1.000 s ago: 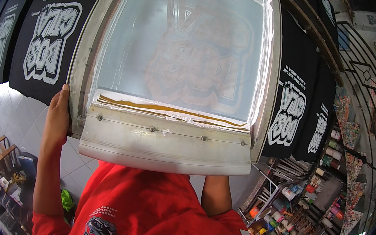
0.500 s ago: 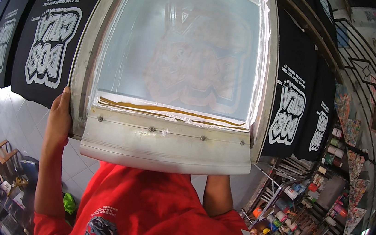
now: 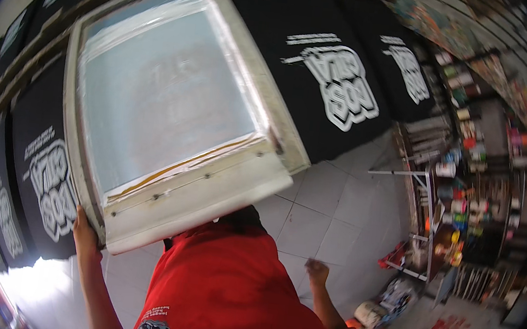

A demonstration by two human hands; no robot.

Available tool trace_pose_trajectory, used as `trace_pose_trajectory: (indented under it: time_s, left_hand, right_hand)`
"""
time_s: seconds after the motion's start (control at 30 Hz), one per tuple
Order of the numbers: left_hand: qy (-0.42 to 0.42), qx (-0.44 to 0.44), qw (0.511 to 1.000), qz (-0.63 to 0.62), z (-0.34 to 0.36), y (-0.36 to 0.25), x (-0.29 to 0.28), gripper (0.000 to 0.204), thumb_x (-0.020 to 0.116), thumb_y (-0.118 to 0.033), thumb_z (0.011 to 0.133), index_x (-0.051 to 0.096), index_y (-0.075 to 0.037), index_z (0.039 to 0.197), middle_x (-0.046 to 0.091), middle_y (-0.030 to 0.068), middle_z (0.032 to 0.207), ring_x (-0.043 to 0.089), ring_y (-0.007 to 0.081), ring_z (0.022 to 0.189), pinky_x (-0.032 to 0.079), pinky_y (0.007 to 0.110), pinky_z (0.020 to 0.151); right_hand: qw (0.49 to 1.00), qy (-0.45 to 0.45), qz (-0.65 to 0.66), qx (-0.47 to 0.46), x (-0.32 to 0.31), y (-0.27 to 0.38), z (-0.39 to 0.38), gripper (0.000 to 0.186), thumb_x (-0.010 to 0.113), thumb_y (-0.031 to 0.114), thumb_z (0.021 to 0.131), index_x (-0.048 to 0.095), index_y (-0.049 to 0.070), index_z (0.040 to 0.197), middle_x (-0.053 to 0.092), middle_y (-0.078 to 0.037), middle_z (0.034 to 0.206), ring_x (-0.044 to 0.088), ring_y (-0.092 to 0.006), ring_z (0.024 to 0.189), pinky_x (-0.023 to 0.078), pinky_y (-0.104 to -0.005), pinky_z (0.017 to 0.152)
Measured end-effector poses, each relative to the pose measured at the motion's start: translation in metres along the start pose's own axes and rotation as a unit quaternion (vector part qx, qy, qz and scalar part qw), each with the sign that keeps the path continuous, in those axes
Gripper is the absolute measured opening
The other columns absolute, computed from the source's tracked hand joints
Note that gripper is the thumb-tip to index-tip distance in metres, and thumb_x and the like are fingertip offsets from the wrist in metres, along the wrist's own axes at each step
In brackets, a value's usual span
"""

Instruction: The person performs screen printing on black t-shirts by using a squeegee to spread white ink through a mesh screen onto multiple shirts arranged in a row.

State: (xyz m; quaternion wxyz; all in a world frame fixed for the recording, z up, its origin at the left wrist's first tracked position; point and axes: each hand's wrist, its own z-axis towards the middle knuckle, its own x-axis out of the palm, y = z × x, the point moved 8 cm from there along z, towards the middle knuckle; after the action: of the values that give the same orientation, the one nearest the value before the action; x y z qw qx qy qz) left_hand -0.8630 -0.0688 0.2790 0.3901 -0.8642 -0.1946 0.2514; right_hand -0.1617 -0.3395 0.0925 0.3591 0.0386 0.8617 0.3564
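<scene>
A screen-printing frame (image 3: 75, 162) with pale mesh lies tilted across the upper left. A curved whitish strip (image 3: 206, 207) is bolted along its near edge. My left hand (image 3: 86, 235) is closed on the frame's near left corner, thumb along the side rail. Down to the right, my right hand (image 3: 316, 272) is off the frame, its fingers curled, with nothing seen in them. Black shirts with white lettering lie in a row: one shirt (image 3: 277, 42) just right of the frame, another shirt (image 3: 38, 119) to its left. The fabric under the frame is hidden.
A wooden rail (image 3: 38, 35) runs along the shirts' far side, with more black shirts beyond. At right, a metal-legged rack (image 3: 427, 209) stands near shelves of paint pots and containers. Bundled things (image 3: 384, 305) lie on the grey tiled floor (image 3: 310, 215).
The view has turned and shifted, so the frame now appears slanted and further left. My right hand, hidden beneath the frame before, is now out beside my body. My left hand stays on the frame.
</scene>
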Motion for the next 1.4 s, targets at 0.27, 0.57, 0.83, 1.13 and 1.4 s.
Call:
trace_pose_trajectory:
  time_s: [0.27, 0.57, 0.83, 1.13, 1.4]
  left_hand:
    - [0.094, -0.001, 0.993, -0.065, 0.012, -0.009, 0.008, 0.058, 0.035, -0.047, 0.104, 0.055, 0.004, 0.124, 0.066, 0.0167, 0.103, 0.069, 0.0259, 0.081, 0.057, 0.037, 0.069]
    - [0.072, 0.021, 0.996, 0.04, 0.014, -0.034, -0.005, 0.056, 0.038, -0.049, 0.102, 0.056, -0.003, 0.128, 0.069, 0.0129, 0.105, 0.07, 0.0221, 0.074, 0.055, 0.033, 0.051]
    - [0.093, 0.003, 0.994, 0.05, -0.006, -0.063, -0.006, 0.05, 0.038, -0.046, 0.102, 0.054, -0.005, 0.125, 0.07, 0.0123, 0.094, 0.07, 0.0237, 0.061, 0.046, 0.028, 0.03]
    - [0.129, 0.015, 0.991, 0.042, 0.014, -0.066, -0.017, 0.051, 0.04, -0.045, 0.102, 0.053, -0.003, 0.128, 0.07, 0.0149, 0.101, 0.072, 0.0246, 0.081, 0.062, 0.033, 0.059]
    - [0.134, 0.027, 0.99, 0.032, 0.005, -0.055, -0.003, 0.05, 0.037, -0.045, 0.103, 0.052, -0.004, 0.127, 0.068, 0.0128, 0.092, 0.069, 0.0213, 0.065, 0.051, 0.03, 0.035]
  right_hand:
    - [0.897, 0.234, -0.371, -0.048, 0.106, -0.332, -0.17, 0.037, 0.055, 0.041, 0.086, 0.067, 0.006, 0.083, 0.069, -0.018, 0.085, 0.065, -0.0355, 0.085, 0.051, -0.045, 0.077]
    - [0.995, 0.084, 0.001, -0.055, 0.133, -0.184, -0.084, 0.03, 0.057, 0.032, 0.092, 0.067, 0.006, 0.081, 0.06, -0.015, 0.061, 0.058, -0.0357, 0.059, 0.048, -0.0444, 0.059]
    - [0.945, 0.228, -0.203, -0.119, 0.098, -0.099, -0.058, 0.031, 0.064, 0.035, 0.079, 0.067, 0.004, 0.077, 0.063, -0.017, 0.068, 0.061, -0.0324, 0.064, 0.051, -0.0443, 0.068]
    - [0.849, 0.082, 0.424, 0.305, 0.047, -0.057, -0.025, 0.027, 0.06, 0.033, 0.092, 0.062, 0.007, 0.086, 0.046, -0.003, 0.06, 0.049, -0.0193, 0.055, 0.047, -0.0373, 0.065]
    - [0.903, 0.093, 0.402, -0.122, -0.028, 0.232, 0.048, 0.043, 0.05, 0.04, 0.1, 0.058, 0.002, 0.117, 0.063, -0.006, 0.094, 0.059, -0.0142, 0.086, 0.047, -0.0335, 0.083]
